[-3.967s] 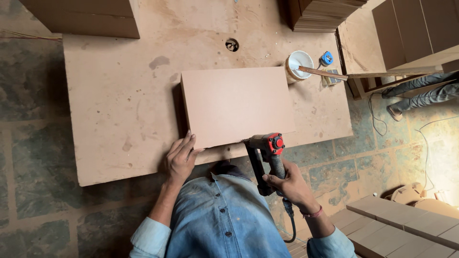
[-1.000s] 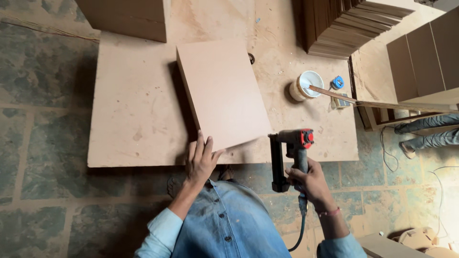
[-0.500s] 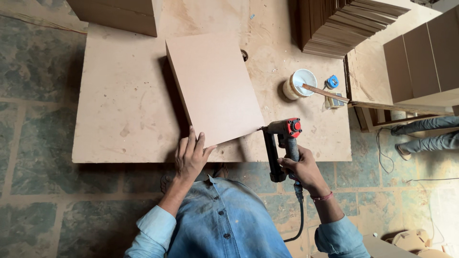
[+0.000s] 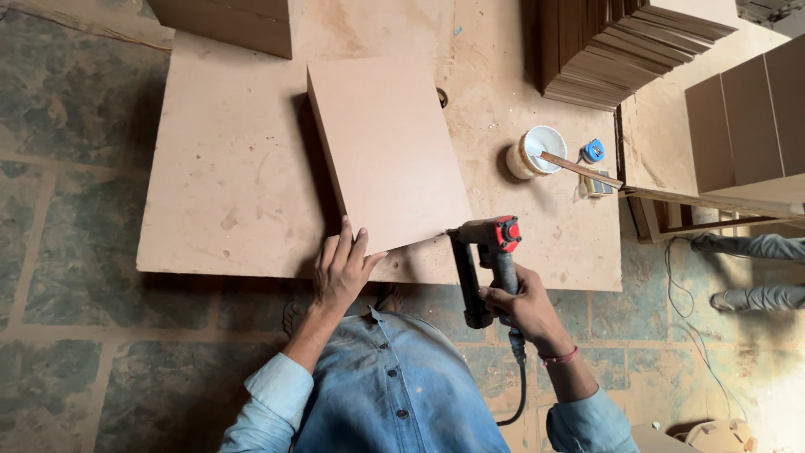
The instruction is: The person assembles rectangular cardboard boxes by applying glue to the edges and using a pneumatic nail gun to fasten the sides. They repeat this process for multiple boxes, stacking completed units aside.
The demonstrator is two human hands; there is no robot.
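A brown fibreboard box (image 4: 386, 151) lies flat-topped on a large board worktable (image 4: 235, 193), turned at a slant. My left hand (image 4: 342, 267) presses flat on the box's near corner with fingers spread. My right hand (image 4: 516, 304) grips the handle of a black nail gun with a red cap (image 4: 485, 252). The gun's nose touches the box's near right corner. A hose runs down from the gun's handle past my wrist.
A white glue pot with a stick in it (image 4: 535, 153) and a blue cap (image 4: 594, 151) sit right of the box. A stack of thin boards (image 4: 620, 42) stands at the back right, another box (image 4: 226, 18) at the back left. Another person's legs (image 4: 746, 268) lie at the far right.
The view has shifted and the box now lies slanted. The nail gun has moved left, up to the box's near right corner. My left hand stays on the near edge.
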